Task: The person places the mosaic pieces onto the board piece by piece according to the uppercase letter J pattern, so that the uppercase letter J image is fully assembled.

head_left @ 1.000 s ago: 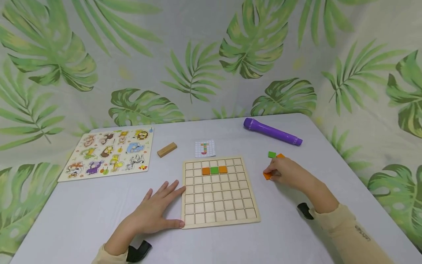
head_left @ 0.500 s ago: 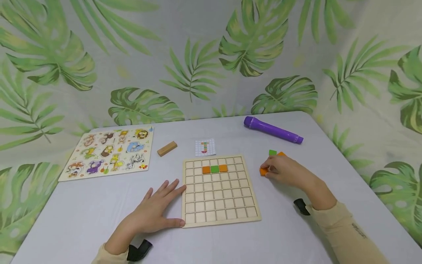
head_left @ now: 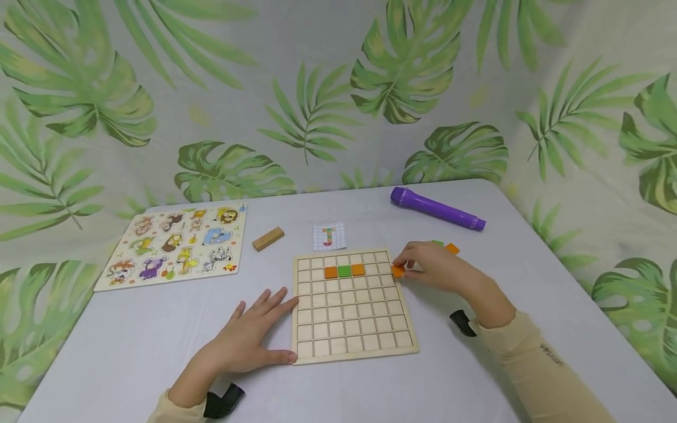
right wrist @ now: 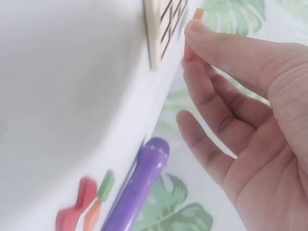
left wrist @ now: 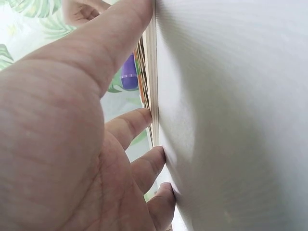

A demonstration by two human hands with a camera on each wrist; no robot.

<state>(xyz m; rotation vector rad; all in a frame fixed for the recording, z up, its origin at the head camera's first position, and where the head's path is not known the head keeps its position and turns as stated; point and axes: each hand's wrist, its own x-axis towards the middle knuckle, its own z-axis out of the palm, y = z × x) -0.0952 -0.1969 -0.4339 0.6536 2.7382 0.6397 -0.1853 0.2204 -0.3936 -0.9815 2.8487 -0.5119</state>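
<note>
A wooden grid board (head_left: 353, 320) lies on the table with an orange tile (head_left: 331, 272), a green tile (head_left: 344, 271) and a second orange tile (head_left: 358, 269) side by side in one of its upper rows. My left hand (head_left: 245, 341) rests with spread fingers on the table, thumb and fingertips touching the board's left edge. Between thumb and fingers, my right hand (head_left: 441, 267) pinches another orange tile (head_left: 398, 271) at the board's upper right edge. In the right wrist view that pinched tile (right wrist: 198, 14) shows above the table, partly hidden by the thumb.
Behind the right hand lie a green tile (head_left: 436, 242) and an orange tile (head_left: 452, 248); red pieces (right wrist: 79, 204) show beside them. A purple microphone (head_left: 438, 209), a small pattern card (head_left: 329, 237), a wooden block (head_left: 268, 239) and an animal puzzle board (head_left: 174, 247) lie farther back.
My right hand has moved left with the pinched orange tile, from the loose tiles to the grid board's right edge. The left hand stays in place.
</note>
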